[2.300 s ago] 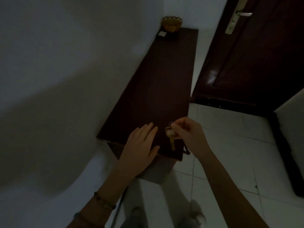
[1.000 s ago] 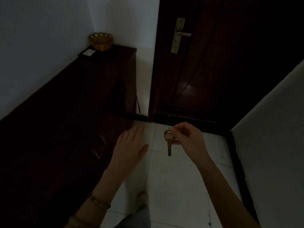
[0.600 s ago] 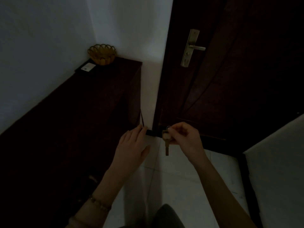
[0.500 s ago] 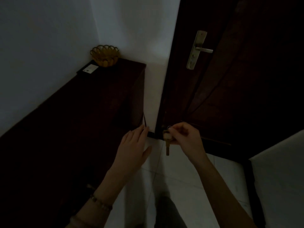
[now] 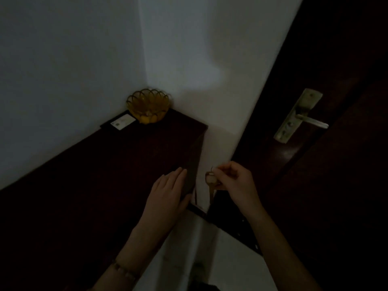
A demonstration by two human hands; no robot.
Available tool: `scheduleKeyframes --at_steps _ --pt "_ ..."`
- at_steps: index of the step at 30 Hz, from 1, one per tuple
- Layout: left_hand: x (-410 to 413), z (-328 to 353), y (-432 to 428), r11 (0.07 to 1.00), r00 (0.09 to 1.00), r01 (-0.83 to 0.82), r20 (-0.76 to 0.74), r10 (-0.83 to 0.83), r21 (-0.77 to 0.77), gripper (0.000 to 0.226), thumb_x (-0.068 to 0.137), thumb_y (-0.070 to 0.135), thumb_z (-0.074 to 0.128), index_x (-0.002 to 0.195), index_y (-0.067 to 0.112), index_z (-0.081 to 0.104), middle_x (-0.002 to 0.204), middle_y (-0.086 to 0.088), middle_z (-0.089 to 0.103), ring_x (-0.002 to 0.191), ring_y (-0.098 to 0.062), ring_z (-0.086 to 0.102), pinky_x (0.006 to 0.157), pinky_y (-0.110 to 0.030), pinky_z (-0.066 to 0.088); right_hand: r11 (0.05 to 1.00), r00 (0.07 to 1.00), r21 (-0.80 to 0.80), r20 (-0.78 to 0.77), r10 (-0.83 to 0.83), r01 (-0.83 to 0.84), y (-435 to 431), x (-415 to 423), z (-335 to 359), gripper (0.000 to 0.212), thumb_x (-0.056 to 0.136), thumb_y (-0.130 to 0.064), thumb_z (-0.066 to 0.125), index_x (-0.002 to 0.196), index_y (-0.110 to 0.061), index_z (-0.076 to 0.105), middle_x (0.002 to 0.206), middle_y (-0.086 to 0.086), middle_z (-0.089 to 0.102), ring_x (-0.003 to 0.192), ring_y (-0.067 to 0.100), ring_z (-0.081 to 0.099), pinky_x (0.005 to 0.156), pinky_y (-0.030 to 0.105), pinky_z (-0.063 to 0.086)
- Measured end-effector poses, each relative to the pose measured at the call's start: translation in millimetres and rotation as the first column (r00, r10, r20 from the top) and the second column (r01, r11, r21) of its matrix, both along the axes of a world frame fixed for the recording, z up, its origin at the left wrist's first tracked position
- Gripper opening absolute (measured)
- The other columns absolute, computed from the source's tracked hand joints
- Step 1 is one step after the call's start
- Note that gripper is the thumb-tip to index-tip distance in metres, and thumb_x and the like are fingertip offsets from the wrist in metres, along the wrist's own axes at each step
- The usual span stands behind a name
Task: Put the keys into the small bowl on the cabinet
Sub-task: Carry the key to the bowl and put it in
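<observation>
Very dim indoor shot, heavy underexposure, soft noisy detail throughout. Brightest area is the pale wall (image 5: 189, 59) up and away from both hands, a faint glow patch above the right hand (image 5: 235, 185); light source itself not visible. Cabinet (image 5: 84, 196) under and left of the left hand (image 5: 168, 198) is near black, no surface detail. Door (image 5: 336, 185) right of the right hand is equally crushed, only a weak reddish sheen and the pale handle plate (image 5: 298, 114) catching light. Amber bowl (image 5: 148, 106) well beyond the left hand glows slightly. Keys (image 5: 211, 185) slightly blurred. Wide-angle bending of wall and door lines toward the edges.
</observation>
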State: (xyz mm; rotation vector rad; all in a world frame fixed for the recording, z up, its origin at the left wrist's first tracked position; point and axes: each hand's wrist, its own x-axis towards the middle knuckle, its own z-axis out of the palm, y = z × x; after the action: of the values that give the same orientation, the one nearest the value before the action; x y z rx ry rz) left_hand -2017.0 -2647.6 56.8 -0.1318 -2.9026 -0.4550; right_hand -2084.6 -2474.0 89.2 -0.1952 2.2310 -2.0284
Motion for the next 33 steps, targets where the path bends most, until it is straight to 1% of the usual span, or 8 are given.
scheduleKeyframes --at_steps 4,11,14,18,21,26,29,33 --pt "-44.9 1.3 -2.7 0.994 0.994 -0.106 0.014 0.106 0.01 0.062 0.092 0.04 0.047 0.143 0.015 0.022 0.152 -0.007 0.026 0.136 -0.019 0.026 0.113 -0.035 0.017 0.995 0.995 -0.007 -0.011 0.103 -0.103 -13.8 -65.1 6.3 0.02 0.083 -0.01 0.064 0.068 -0.023 0.065 0.076 0.006 0.069 0.071 0.017 0.067 0.062 0.035 0.06" --pt "-98.0 -2.3 -36.9 0.962 0.96 -0.272 0.06 0.274 -0.039 0.066 0.092 0.045 0.043 0.144 0.019 0.012 0.155 -0.004 0.017 0.139 -0.017 0.017 0.114 -0.035 0.012 0.967 0.968 -0.025 0.013 0.252 -0.252 -53.1 -143.4 4.0 0.02 0.083 -0.011 0.065 0.068 -0.025 0.065 0.068 -0.009 0.072 0.069 0.006 0.068 0.054 0.019 0.055" --pt "-117.7 -5.2 -55.3 0.949 0.946 -0.314 0.076 0.315 -0.031 0.067 0.092 0.045 0.044 0.144 0.02 0.011 0.155 -0.004 0.015 0.139 -0.017 0.016 0.114 -0.035 0.011 0.952 0.954 -0.061 0.015 0.301 -0.299 -74.7 -171.2 2.5 0.017 0.083 -0.009 0.064 0.071 -0.021 0.066 0.068 -0.007 0.072 0.071 0.009 0.07 0.054 0.021 0.055" --pt "-143.2 -8.7 -82.0 0.934 0.931 -0.357 0.067 0.358 -0.036 0.067 0.091 0.044 0.046 0.144 0.019 0.013 0.155 -0.005 0.017 0.139 -0.018 0.017 0.113 -0.034 0.011 0.941 0.943 -0.067 0.009 0.332 -0.331 -107.3 -204.7 0.1 0.021 0.083 -0.011 0.065 0.068 -0.026 0.067 0.071 -0.002 0.071 0.074 0.013 0.07 0.057 0.027 0.058" --pt "-161.1 -9.0 -100.8 0.922 0.921 -0.383 0.053 0.386 -0.059 0.067 0.091 0.042 0.049 0.144 0.015 0.017 0.153 -0.008 0.021 0.138 -0.022 0.021 0.113 -0.036 0.016 0.934 0.935 -0.054 0.004 0.354 -0.353 -129.9 -229.1 -0.7 0.015 0.083 -0.011 0.065 0.072 -0.021 0.066 0.078 0.004 0.069 0.076 0.015 0.07 0.06 0.03 0.059" --pt "-191.5 -3.9 -124.1 0.913 0.917 -0.397 0.011 0.4 -0.091 0.068 0.089 0.037 0.054 0.143 0.011 0.022 0.151 -0.013 0.025 0.138 -0.027 0.024 0.111 -0.042 0.022 0.935 0.938 -0.074 -0.016 0.345 -0.346 -159.7 -260.6 5.7 0.012 0.084 -0.008 0.063 0.076 -0.017 0.064 0.08 0.006 0.067 0.073 0.012 0.069 0.06 0.025 0.059" --pt "-205.8 -3.5 -133.5 0.911 0.914 -0.403 -0.004 0.405 -0.088 0.068 0.087 0.035 0.058 0.143 0.014 0.025 0.149 -0.014 0.029 0.136 -0.028 0.028 0.11 -0.045 0.023 0.935 0.94 -0.095 -0.014 0.342 -0.342 -177.0 -277.4 9.9 0.014 0.084 -0.007 0.062 0.076 -0.017 0.063 0.082 0.006 0.067 0.079 0.018 0.068 0.065 0.026 0.06" --pt "-220.2 -10.2 -137.9 0.91 0.915 -0.399 0.012 0.403 -0.114 0.068 0.087 0.039 0.055 0.144 0.021 0.023 0.151 -0.013 0.026 0.139 -0.026 0.021 0.112 -0.045 0.009 0.929 0.936 -0.117 -0.022 0.351 -0.351 -204.1 -304.1 13.5 0.016 0.083 -0.006 0.063 0.075 -0.02 0.064 0.083 0.006 0.068 0.077 0.019 0.069 0.065 0.025 0.059"
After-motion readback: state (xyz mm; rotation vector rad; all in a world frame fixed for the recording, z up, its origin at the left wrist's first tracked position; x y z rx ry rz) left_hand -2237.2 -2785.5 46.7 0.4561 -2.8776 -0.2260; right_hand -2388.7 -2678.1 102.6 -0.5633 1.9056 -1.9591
